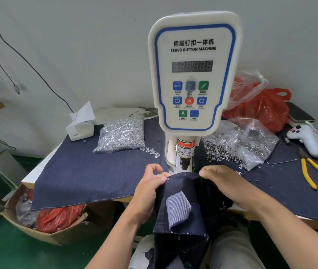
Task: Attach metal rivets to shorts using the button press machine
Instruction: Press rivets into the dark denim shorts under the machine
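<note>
Shorts [181, 191] held taut beneath button press machine [193, 74], left hand [150, 183] pinching near-left edge beside a set rivet [167, 179], right hand [224, 179] gripping right edge.

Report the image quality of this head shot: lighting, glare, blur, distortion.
Head view: even, soft light with faint shadows; wide-angle bending curves the table edge and wall cables; the machine panel reads sharply, though its centre button is smeared; glare speckles the rivet bags; a red laser dot sits on the shorts; left hand and right hand are crisp.
</note>
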A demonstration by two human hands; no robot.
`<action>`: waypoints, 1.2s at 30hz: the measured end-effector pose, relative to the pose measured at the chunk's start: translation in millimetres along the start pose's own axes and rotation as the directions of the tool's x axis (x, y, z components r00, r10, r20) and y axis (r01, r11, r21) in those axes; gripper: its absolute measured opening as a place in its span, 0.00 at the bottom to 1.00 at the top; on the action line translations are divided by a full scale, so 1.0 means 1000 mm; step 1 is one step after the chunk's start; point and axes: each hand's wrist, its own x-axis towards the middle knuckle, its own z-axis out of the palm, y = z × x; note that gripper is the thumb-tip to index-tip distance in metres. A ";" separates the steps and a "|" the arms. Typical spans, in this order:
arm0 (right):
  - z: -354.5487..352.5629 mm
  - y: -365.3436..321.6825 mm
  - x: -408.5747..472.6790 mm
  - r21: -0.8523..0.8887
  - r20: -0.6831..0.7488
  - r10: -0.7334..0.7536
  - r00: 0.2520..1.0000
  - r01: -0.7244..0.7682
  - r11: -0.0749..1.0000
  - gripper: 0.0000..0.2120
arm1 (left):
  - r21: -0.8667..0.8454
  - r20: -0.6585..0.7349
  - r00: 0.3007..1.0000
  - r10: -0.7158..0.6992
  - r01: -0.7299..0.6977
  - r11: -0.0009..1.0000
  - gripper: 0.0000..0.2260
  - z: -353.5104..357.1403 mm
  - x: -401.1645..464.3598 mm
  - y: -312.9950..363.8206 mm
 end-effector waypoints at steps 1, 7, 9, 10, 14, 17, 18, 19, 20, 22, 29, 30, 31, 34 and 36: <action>0.000 0.000 0.000 0.001 0.002 0.000 1.000 0.000 1.000 0.16 | 0.001 -0.001 1.000 -0.001 0.001 1.000 0.12 0.000 0.000 0.000; 0.000 -0.002 -0.002 -0.008 0.005 -0.021 1.000 0.021 1.000 0.18 | 0.012 -0.009 1.000 -0.008 0.008 1.000 0.09 0.002 -0.002 0.003; 0.002 -0.006 -0.004 0.006 0.009 -0.028 1.000 0.028 1.000 0.18 | 0.008 -0.017 1.000 -0.004 0.004 1.000 0.09 0.004 -0.003 0.004; 0.002 -0.007 -0.006 0.022 0.009 -0.029 1.000 0.029 0.999 0.19 | 0.009 -0.021 1.000 0.000 0.001 1.000 0.09 0.004 -0.004 0.004; -0.001 -0.016 -0.012 0.091 0.031 -0.006 0.999 0.003 0.996 0.12 | 0.052 -0.024 1.000 -0.002 0.003 0.999 0.07 0.007 -0.007 0.008; -0.009 -0.022 -0.023 0.050 0.119 -0.017 0.993 0.011 0.999 0.17 | 0.083 0.055 0.998 -0.007 0.002 0.997 0.07 0.002 -0.017 0.008; -0.010 -0.024 -0.028 0.036 0.161 -0.026 0.987 0.021 0.999 0.17 | 0.090 0.084 0.996 -0.014 0.007 0.996 0.07 0.001 -0.021 0.009; -0.010 -0.025 -0.033 0.009 0.200 -0.033 0.979 0.031 0.999 0.14 | 0.110 0.104 0.994 -0.019 0.007 0.994 0.09 -0.002 -0.028 0.010; -0.009 -0.026 -0.038 -0.027 0.238 -0.039 0.970 0.047 0.999 0.11 | 0.169 0.119 0.993 -0.025 0.005 0.986 0.09 0.000 -0.030 0.013; -0.003 -0.029 -0.045 -0.110 0.294 -0.067 0.954 0.103 0.989 0.08 | 0.443 0.161 0.984 -0.074 -0.005 0.897 0.07 0.005 -0.035 0.021; 0.013 -0.035 -0.046 -0.217 0.235 -0.214 0.948 0.266 0.939 0.08 | 0.702 0.349 0.937 -0.018 -0.249 0.668 0.12 0.021 -0.081 0.049; 0.009 -0.030 -0.046 -0.150 0.160 -0.232 0.960 0.256 0.955 0.10 | 0.613 0.313 0.950 -0.020 -0.186 0.768 0.10 0.022 -0.085 0.051; 0.004 -0.025 -0.047 -0.101 0.073 -0.251 0.965 0.258 0.961 0.11 | 0.507 0.247 0.969 -0.019 -0.112 0.855 0.08 0.021 -0.089 0.056; -0.011 -0.006 -0.056 -0.110 -0.107 -0.228 0.968 0.216 0.970 0.09 | 0.283 0.025 1.000 -0.012 0.004 0.959 0.06 0.012 -0.081 0.063; -0.006 0.009 -0.060 -0.079 -0.010 -0.113 0.994 0.112 0.991 0.22 | 0.222 -0.087 0.994 -0.069 0.087 0.971 0.08 0.004 -0.077 0.067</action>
